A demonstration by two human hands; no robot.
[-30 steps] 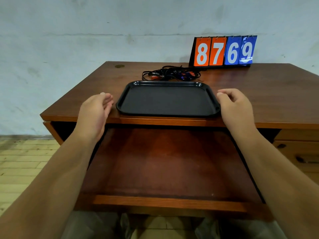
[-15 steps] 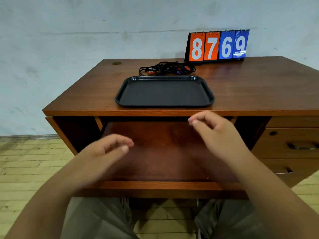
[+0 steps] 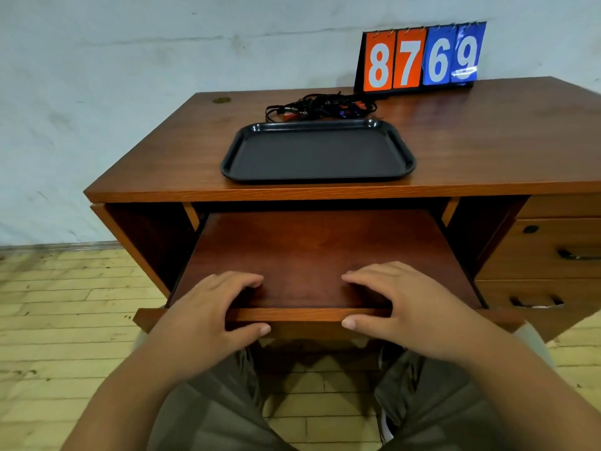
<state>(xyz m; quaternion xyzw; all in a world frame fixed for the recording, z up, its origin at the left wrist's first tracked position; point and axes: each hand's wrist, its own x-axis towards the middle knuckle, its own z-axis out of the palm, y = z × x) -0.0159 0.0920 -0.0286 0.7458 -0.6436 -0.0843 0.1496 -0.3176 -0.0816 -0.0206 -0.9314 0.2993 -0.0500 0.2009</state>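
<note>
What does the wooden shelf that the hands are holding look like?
The pull-out shelf is a flat, reddish-brown board that looks like polished wood, with a lighter strip along its front edge. It sits level, drawn out from under the top of the desk, between two side rails. Only fingers lie on it. The left hand and the right hand grip its front edge, fingers on top and thumbs underneath.

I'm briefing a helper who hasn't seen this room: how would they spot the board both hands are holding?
Find the brown desk against the pale wall. Under its top, below the black tray, a flat pull-out shelf juts toward the person, with the left hand and right hand gripping its front edge. Unlike the handled drawers to its right, it is a bare open board.
</note>
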